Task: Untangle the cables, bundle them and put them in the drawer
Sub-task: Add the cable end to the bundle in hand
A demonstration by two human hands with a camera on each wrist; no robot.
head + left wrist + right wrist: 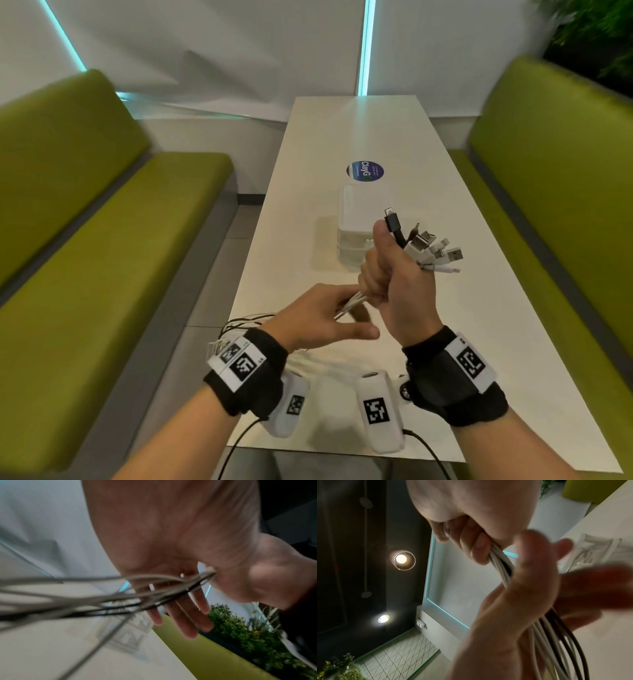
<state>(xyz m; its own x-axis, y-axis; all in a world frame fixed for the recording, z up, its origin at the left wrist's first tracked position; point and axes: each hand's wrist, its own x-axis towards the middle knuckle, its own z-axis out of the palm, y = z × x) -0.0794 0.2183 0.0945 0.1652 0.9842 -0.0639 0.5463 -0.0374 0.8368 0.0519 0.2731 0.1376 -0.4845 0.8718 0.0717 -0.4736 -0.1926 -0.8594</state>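
Note:
My right hand (pixel 387 274) is a fist round a bundle of white and black cables (pixel 431 246); their connectors fan out above the thumb. Below the fist the cables (pixel 500 563) run down and left. My left hand (pixel 329 318) sits just under the fist with fingers straight and thumb out, and the strands (pixel 137 596) slide across its fingers (pixel 181 615). Loose loops (pixel 246 322) hang beside my left wrist. A small white drawer box (pixel 352 219) stands on the table beyond my hands, partly hidden by the right hand.
The long white table (pixel 342 130) carries a round blue sticker (pixel 365 171) behind the drawer box. Green benches run along the left (pixel 102 240) and the right (pixel 565 171). A plant (pixel 589 34) stands at the far right.

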